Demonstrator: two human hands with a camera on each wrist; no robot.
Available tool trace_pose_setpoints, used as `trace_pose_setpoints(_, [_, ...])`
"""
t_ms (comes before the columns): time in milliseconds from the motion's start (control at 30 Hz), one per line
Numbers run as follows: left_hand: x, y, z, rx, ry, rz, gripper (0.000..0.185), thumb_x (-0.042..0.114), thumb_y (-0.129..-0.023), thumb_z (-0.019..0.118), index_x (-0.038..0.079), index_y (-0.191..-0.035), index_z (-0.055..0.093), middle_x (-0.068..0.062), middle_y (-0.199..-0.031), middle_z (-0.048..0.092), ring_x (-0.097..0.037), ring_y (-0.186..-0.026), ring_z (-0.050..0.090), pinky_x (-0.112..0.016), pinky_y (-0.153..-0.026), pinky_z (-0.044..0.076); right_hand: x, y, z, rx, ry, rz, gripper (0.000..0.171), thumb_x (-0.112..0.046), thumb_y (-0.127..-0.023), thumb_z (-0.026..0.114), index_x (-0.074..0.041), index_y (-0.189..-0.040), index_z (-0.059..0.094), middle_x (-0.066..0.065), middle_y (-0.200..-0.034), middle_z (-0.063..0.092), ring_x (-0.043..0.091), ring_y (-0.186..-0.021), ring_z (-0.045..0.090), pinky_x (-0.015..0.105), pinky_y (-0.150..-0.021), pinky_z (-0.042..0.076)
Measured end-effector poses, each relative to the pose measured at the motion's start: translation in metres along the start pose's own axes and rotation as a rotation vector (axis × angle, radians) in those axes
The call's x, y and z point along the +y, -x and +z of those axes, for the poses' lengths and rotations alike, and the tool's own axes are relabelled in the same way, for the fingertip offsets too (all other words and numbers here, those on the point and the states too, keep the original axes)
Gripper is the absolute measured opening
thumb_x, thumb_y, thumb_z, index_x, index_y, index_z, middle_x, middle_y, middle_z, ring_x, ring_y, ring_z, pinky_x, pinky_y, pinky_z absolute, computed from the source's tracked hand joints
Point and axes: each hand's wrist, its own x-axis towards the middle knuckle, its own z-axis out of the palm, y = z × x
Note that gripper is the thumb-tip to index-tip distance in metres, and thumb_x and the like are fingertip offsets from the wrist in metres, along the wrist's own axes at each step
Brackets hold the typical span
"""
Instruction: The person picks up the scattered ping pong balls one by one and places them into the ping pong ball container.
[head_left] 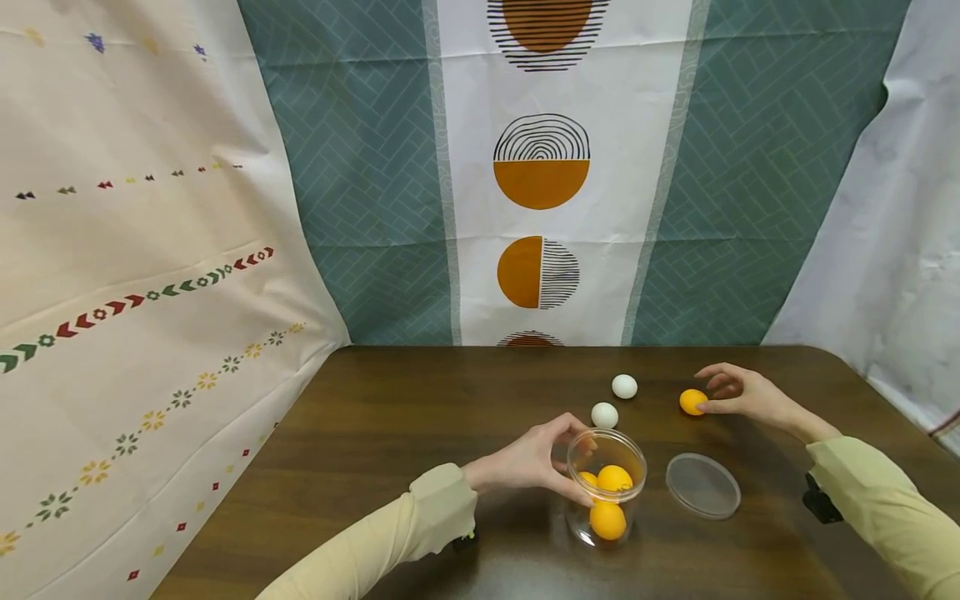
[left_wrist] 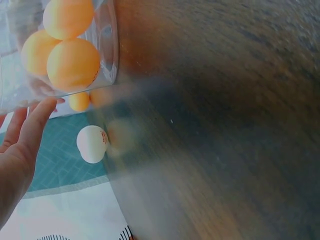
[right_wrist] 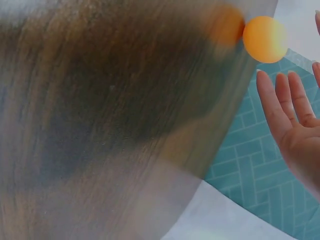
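My left hand point(head_left: 534, 458) holds a see-through plastic jar point(head_left: 577, 521) from its left side, thumb in front and fingers behind. Three orange ping-pong balls point(head_left: 608, 520) lie inside, which the left wrist view also shows through the wall. Over at the right, my right hand point(head_left: 738, 393) is beside a loose orange ping-pong ball point(head_left: 693, 402) on the table. In the right wrist view the fingers point(right_wrist: 270, 100) are spread and extended close to that ball point(right_wrist: 265, 39). Whether the thumb touches the ball cannot be told.
Two white ping-pong balls, a nearer one point(head_left: 604, 416) and a farther one point(head_left: 624, 387), lie behind the jar. A round translucent lid point(head_left: 703, 486) is flat on the dark wooden table point(head_left: 360, 433), right of the jar. Patterned curtains point(head_left: 360, 167) hang behind the table.
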Motion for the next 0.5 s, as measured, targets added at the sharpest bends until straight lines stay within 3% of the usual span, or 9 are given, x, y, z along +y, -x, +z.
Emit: trace_pose_setpoints(500, [-0.0016, -0.0004, -0.001, -0.011, 0.009, 0.0, 0.057, 0.002, -0.069, 0.078, 0.009, -0.113, 0.043, -0.009, -0.114, 0.051, -0.015, -0.104, 0.05, -0.027, -0.075, 0.048, 0.0092, 0.0008, 0.0025, -0.001, 0.006, 0.048, 0.055, -0.017, -0.076, 0.075, 0.004, -0.118, 0.047, 0.031, -0.109, 0.048, 0.043, -0.092, 0.054, 0.047, -0.071, 0.047])
